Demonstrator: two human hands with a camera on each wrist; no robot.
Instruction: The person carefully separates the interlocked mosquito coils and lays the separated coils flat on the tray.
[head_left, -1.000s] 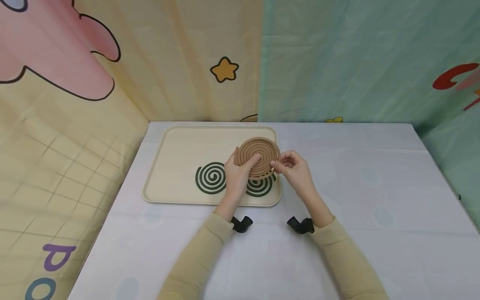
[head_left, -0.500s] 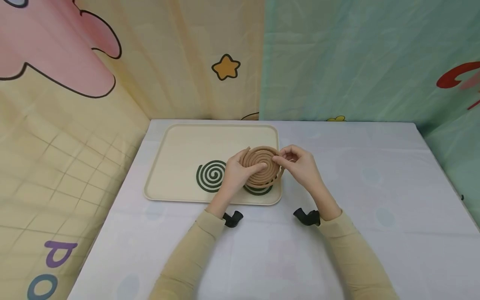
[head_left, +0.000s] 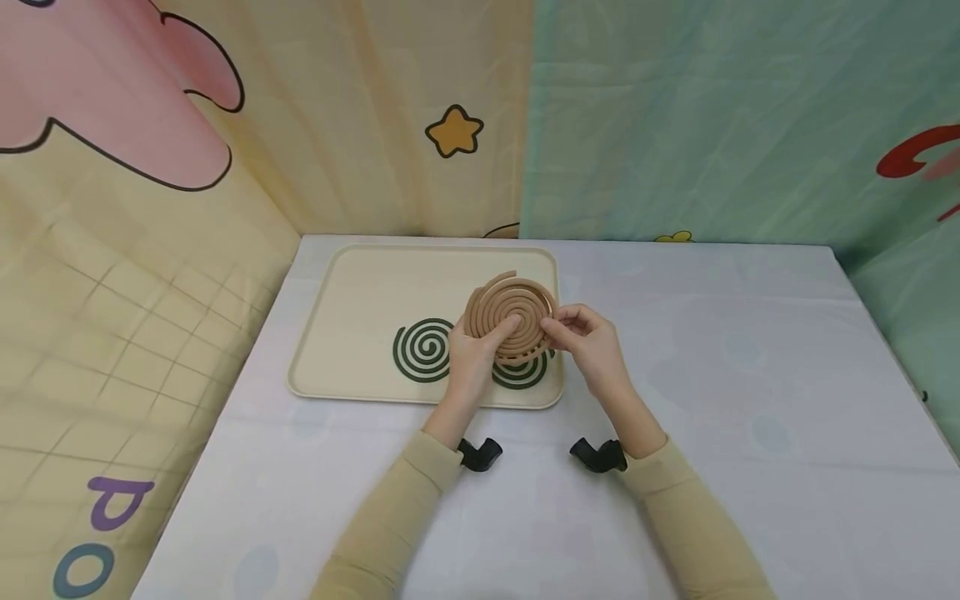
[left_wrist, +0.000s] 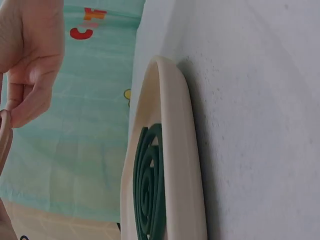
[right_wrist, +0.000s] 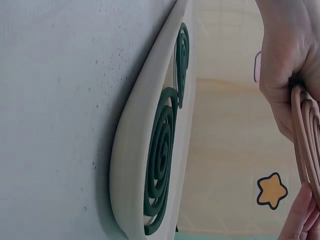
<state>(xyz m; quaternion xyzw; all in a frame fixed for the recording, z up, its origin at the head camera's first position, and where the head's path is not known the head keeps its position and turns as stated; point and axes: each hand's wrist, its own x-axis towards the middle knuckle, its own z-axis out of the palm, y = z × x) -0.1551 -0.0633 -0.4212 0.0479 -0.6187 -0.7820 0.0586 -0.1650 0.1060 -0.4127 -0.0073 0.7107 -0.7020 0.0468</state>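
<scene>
A brown mosquito coil point(head_left: 528, 304), tightly wound, is held tilted above the right part of the cream tray point(head_left: 360, 258). My left hand point(head_left: 472, 358) grips its left side, thumb flat across the face. My right hand point(head_left: 592, 346) pinches the right rim between thumb and fingers. An outer strand stands apart at the top and lower edge; it may be a second coil nested with the first. Below lie two green mosquito coils: the left one point(head_left: 416, 362) mostly visible, the right one point(head_left: 519, 379) partly covered. In the right wrist view the brown coil point(right_wrist: 306, 135) shows layered edges.
The tray rests on a white-covered table point(head_left: 712, 375), its rim raised all round. Patterned curtains point(head_left: 360, 125) hang behind and at both sides. Black wrist-worn pieces point(head_left: 480, 456) stick out at both wrists.
Both hands shifted right and down with the brown coil, then back left and up. The coil has turned, and its outer end now sticks out at the top.
</scene>
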